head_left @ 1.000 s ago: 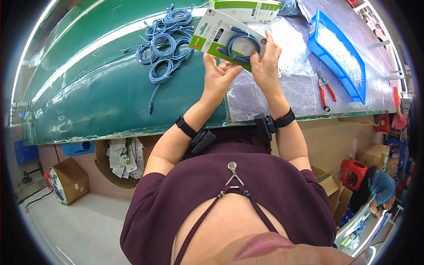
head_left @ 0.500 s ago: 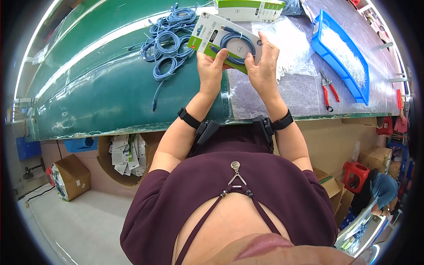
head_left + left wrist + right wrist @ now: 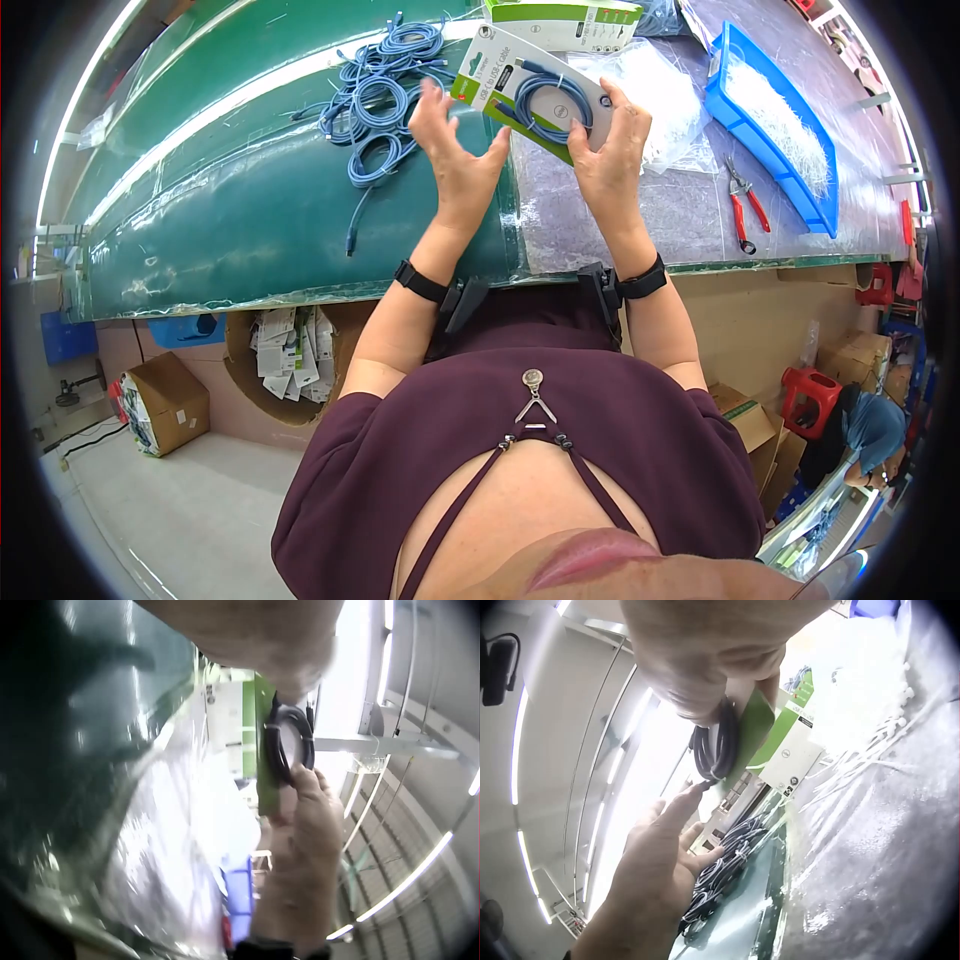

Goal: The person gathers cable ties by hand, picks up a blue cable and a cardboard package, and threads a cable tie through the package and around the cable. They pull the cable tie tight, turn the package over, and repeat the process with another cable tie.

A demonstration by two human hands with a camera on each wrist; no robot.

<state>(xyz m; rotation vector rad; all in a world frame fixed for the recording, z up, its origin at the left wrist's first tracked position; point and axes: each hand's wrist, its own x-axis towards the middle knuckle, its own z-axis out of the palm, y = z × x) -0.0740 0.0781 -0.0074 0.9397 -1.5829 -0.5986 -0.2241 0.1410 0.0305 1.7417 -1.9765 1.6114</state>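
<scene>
Carded cable (image 3: 534, 92) at upper centre of frame, long axis slanting upper left to lower right. I have the right hand (image 3: 612, 155) pinching its lower-right end, so that one's nearer; left hand (image 3: 455, 155) just off its left end, thumb and fingers spread. Can't tell if that thumb touches.

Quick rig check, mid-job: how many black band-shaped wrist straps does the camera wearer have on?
2: one black strap at the wrist of the left hand, another black strap at the wrist of the right hand. None seems hidden.
</scene>
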